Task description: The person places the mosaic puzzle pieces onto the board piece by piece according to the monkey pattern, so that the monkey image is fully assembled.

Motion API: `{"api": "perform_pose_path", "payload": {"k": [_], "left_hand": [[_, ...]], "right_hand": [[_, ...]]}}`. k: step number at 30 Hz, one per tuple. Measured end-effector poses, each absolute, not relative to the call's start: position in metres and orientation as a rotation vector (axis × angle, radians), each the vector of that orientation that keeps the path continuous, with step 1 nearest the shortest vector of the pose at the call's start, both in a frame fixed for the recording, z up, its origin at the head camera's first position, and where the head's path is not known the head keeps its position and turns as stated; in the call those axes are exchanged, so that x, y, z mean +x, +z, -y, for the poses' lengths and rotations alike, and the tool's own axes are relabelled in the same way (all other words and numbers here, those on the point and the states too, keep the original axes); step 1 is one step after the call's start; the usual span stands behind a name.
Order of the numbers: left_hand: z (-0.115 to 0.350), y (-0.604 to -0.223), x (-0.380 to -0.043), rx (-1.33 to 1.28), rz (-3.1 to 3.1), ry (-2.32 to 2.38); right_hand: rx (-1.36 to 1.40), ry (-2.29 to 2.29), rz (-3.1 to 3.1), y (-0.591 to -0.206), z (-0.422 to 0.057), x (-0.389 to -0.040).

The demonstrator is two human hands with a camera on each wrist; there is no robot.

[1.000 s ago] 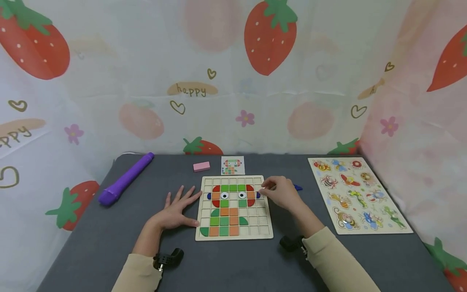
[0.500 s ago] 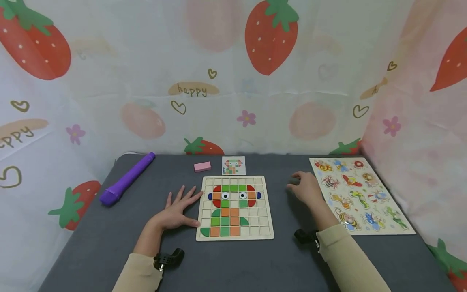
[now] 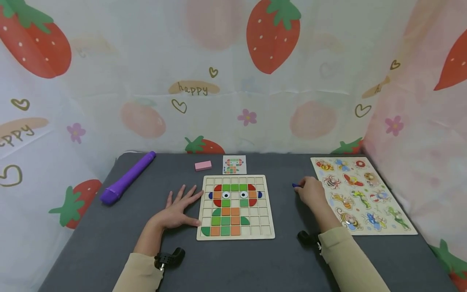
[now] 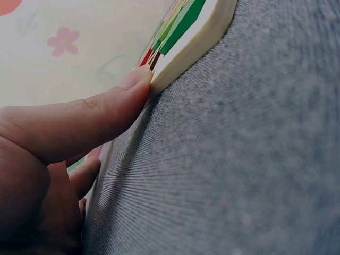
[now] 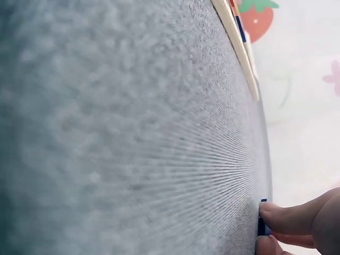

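Note:
A square wooden grid board (image 3: 260,221) lies mid-table, with coloured tiles forming a figure with two eye tiles. At its left side my left hand (image 3: 176,211) rests with fingers spread; the thumb (image 4: 114,106) touches the board's edge in the left wrist view. To the right of the board, my right hand (image 3: 313,192) pinches a small dark blue tile (image 3: 296,185) between thumb and fingers. In the right wrist view this blue tile (image 5: 261,226) is at the tabletop, partly hidden by the fingertips.
Behind the board lie a small pattern card (image 3: 234,165) and a pink block (image 3: 202,166). A purple microphone-shaped object (image 3: 127,178) is at the left. A wooden insect-picture board (image 3: 330,205) lies beside my right forearm.
My right hand has moved right, away from the grid board's upper right edge, and has come down to pinch the blue tile. My left hand has stayed in place.

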State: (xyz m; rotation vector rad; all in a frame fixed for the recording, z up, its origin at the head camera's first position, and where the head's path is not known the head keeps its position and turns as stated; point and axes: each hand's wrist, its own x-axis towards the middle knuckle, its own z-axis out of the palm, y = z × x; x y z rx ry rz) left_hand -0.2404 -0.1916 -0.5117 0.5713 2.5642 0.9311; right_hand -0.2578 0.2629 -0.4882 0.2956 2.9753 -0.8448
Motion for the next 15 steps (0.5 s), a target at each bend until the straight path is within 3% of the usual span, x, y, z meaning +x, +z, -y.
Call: {"api": "perform_pose_path", "payload": {"k": [15], "left_hand": [[0.192, -0.51, -0.24, 0.565, -2.555, 0.935]], "right_hand": [[0.198, -0.938, -2.909, -0.48, -0.254, -0.241]]}}
